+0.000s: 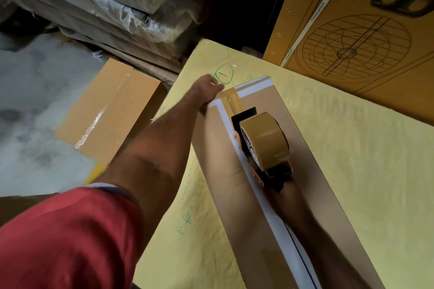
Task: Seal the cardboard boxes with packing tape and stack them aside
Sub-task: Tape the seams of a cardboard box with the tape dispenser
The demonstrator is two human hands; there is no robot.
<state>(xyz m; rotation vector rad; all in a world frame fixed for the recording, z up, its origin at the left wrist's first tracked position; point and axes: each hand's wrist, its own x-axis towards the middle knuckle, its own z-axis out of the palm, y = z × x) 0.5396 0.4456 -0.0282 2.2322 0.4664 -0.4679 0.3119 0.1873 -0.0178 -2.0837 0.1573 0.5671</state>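
left fingers [215,87] pressing tape end at long cardboard box's [305,138] far corner, right hand hidden gripping tape dispenser [263,145] on box seam

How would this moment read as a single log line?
step: taping seam | left hand: presses tape end at far edge of long brown cardboard box | right hand: hidden behind tape dispenser with brown roll

The long cardboard box [277,183] is brown with white edge strips. The tape roll [265,138] is tan. The surface [352,148] is pale yellow with green writing. The sleeve [65,239] is red.
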